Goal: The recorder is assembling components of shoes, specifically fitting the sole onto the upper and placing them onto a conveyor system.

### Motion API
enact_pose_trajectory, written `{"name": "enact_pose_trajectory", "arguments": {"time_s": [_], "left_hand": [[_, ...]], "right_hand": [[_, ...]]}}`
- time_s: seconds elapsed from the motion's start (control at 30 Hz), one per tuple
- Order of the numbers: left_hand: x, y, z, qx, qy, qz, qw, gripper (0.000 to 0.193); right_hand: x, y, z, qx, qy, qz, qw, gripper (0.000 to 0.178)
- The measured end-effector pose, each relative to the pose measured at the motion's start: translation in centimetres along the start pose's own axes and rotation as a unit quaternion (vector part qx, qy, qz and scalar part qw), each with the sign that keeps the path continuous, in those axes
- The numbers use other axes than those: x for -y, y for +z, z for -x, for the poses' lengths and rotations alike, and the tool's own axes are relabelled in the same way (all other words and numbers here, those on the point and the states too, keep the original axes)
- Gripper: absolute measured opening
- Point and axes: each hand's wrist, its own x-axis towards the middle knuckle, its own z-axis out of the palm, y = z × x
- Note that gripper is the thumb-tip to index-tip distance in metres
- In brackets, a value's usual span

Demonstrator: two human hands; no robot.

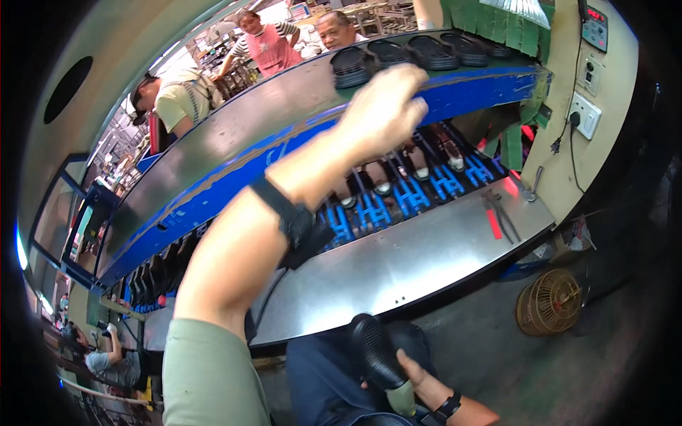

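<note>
My left hand (387, 106) is stretched out over the edge of the upper conveyor belt (213, 135), blurred by motion. Its thumb stands apart from the fingers, and nothing shows between them. Just beyond it, several black shoe soles (433, 53) lie in a row on the belt; the closest one (349, 67) is beside my fingers. Low over my lap, my right hand (423, 383) is closed around a black shoe (371, 348) on a pale green last (401, 399). Its textured underside faces up, and some fingers are hidden behind it.
Under the belt, blue racks (373, 209) carry several shoes (376, 177). Red-handled pliers (496, 216) lie on the metal ledge (398, 270) before me. A control panel (595, 30) is on the right wall, a round wire guard (554, 302) on the floor. Several people (268, 46) stand beyond the belt.
</note>
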Motion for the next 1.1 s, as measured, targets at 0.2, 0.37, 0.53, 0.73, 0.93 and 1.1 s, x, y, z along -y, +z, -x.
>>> {"name": "enact_pose_trajectory", "arguments": {"time_s": [0.2,0.37,0.53,0.73,0.93,1.1], "left_hand": [[9.6,3.8,-6.0,0.067,-0.207,-0.022,0.976,0.050],[5.9,1.8,-4.0,-0.029,-0.063,-0.052,0.996,0.034],[-7.1,-8.3,10.0,0.015,-0.034,0.032,0.999,0.021],[-28.2,-10.4,35.6,0.253,-0.037,0.117,0.960,0.028],[-34.5,-6.2,49.5,0.169,-0.326,0.198,0.909,0.023],[-25.2,-7.5,51.5,-0.042,-0.482,-0.101,0.869,0.078]], "right_hand": [[1.0,1.8,1.3,-0.046,0.031,-0.031,0.998,0.073],[2.6,2.4,1.5,-0.055,0.073,-0.211,0.973,0.083],[2.5,1.3,1.2,-0.014,-0.005,-0.145,0.989,0.095],[2.2,1.9,1.3,-0.224,-0.035,0.023,0.974,0.091],[-0.1,1.9,-0.3,-0.220,-0.061,0.041,0.973,0.090],[-3.3,4.5,-1.0,-0.232,-0.053,0.107,0.965,0.087]]}}
